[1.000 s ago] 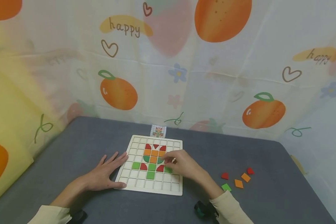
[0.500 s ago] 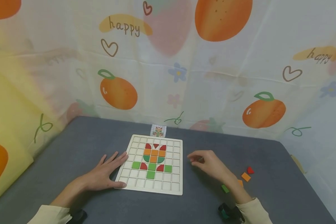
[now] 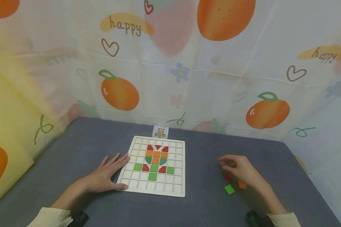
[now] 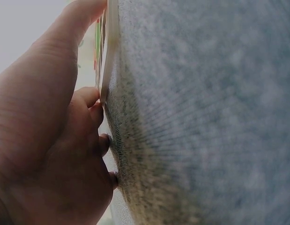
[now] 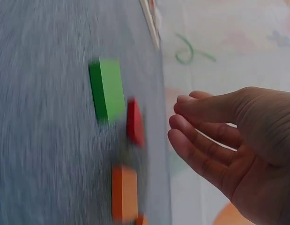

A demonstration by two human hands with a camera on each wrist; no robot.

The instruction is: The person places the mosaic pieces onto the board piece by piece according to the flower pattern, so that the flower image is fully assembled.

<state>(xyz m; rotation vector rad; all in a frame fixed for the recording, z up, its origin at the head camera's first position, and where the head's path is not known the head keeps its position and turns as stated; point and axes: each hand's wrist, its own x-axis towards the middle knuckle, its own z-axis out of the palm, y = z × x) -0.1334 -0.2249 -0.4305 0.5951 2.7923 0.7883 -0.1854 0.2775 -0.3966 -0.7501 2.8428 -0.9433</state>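
Note:
A white gridded board (image 3: 159,188) lies on the grey table, with red, orange and green tiles forming a flower shape in its cells. My left hand (image 3: 105,177) rests along the board's left edge, fingers spread and thumb on the near left corner. Over at the right, my right hand (image 3: 244,170) hovers above loose tiles, fingers slightly bent and holding nothing. Below it lie a red tile (image 3: 228,176), a green square tile (image 3: 230,189) and an orange square tile (image 3: 242,185). The right wrist view shows the fingers apart from the green tile (image 5: 108,89). Other loose tiles are mostly hidden by the hand.
A small card (image 3: 160,132) printed with a flower pattern lies behind the board. A patterned curtain (image 3: 213,78) hangs along the table's back edge. Black devices are strapped at both wrists.
My right hand has left the board and moved right to above the loose tiles, uncovering the green tile at the flower's right side. My left hand has stayed in place.

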